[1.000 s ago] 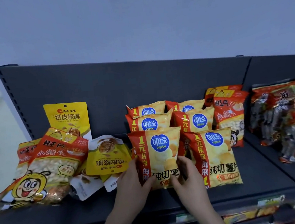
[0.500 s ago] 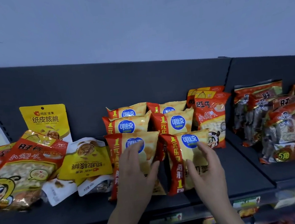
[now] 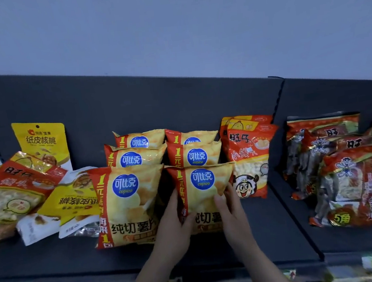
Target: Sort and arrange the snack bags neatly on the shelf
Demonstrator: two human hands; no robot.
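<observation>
1. Firmly clasped between both hands: the front right chip bag (image 3: 203,184). Left hand (image 3: 174,229) set against the bag's left edge, thumb across the lower front, fingers (image 3: 174,202) reaching up along that edge. Right hand (image 3: 234,213) mirrored on the right edge, thumb on the printed front, other fingers wrapped round the side.
2. Both forearms up from the shelf's front edge, angled slightly toward each other, wrists roughly straight.
3. Held bag upright on the shelf (image 3: 278,234), about midway along the left bay and back from the front edge; its lower part hidden by the two hands.
4. Just beside the left hand: the front left chip bag (image 3: 127,204), same print, upright and a little nearer the front edge. Cannot tell whether touching the held bag.
5. Directly behind, toward the back panel (image 3: 177,105): the rear chip bags (image 3: 137,159), four of them in two rows of two, each overlapped by the one in front.
6. Just beside the right fingers: an upright red bun-snack bag (image 3: 249,157), a second one behind it, both near the divider at the bay's right edge.
7. Toward the left edge, a loose heap: a fallen walnut pouch (image 3: 73,200) printed upside down, a tilted bun-snack bag (image 3: 12,196) overlapping it, and a standing walnut pouch (image 3: 41,142) against the back panel.
8. Past the divider, in the right bay: red rice-cracker packs (image 3: 353,182), leaning and overlapping.
</observation>
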